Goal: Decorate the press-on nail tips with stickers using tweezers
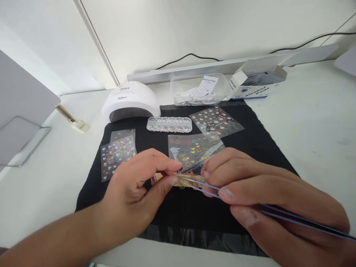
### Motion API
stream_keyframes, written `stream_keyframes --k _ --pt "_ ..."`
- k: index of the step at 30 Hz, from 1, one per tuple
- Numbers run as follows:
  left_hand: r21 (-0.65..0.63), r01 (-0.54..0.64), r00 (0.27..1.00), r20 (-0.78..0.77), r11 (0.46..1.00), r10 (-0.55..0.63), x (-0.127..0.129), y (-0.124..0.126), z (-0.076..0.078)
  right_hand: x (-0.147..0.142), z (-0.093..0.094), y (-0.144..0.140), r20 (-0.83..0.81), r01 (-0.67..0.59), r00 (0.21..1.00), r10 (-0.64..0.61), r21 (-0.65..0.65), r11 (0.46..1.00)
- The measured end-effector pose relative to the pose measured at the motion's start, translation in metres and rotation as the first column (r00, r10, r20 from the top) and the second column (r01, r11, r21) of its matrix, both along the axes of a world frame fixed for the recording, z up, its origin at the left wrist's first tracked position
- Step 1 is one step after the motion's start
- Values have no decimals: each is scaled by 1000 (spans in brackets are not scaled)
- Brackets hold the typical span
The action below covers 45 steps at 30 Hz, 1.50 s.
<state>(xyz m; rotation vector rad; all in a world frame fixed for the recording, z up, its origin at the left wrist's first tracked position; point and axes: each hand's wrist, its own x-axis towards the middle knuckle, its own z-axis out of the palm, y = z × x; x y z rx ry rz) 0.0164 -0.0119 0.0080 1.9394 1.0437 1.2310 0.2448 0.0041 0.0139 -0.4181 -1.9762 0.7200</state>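
Thin blue-grey tweezers (278, 211) lie slanted low from lower right, tips closed on a small tan wooden piece (185, 180) with pinkish bits on it, held just above the black mat (250, 148) near its front middle.

1. A white table (306, 122) carries everything; its bare top shows to the left, right and far side.
2. A black mat (258, 148) lies on the middle of the table and reaches to its near edge.
3. A white dome-shaped nail lamp (129, 100) stands at the far left corner of the mat, partly on it.
4. A clear plastic tub (198, 91) of white packets sits on the table just beyond the mat's far edge.
5. An open alcohol pad box (257, 83) lies to the right of the tub, touching it.
6. A small gold and clear item (73, 121) lies on the table left of the lamp.
7. A clear stand (19, 142) sits at the far left.
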Motion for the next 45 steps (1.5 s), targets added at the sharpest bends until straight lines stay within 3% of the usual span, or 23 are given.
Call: stream_keyframes --k 5,15,21,45 --pt "-26 -13 1000 -18 1000 13 0 -2 3 0 1 -1 30 20 999 -20 -22 1000" --pt "-232 14 999 35 973 -7 -1 -6 9 1 -2 -3 45 -1 999 1 9 1000" --pt "-288 29 997 80 957 -6 0 -8 12 3 0 -1 76 0 997 0 5 1000" --pt "-308 29 992 123 951 9 2 -6 15 9 2 -2 139 -22 990 23 -9 1000"
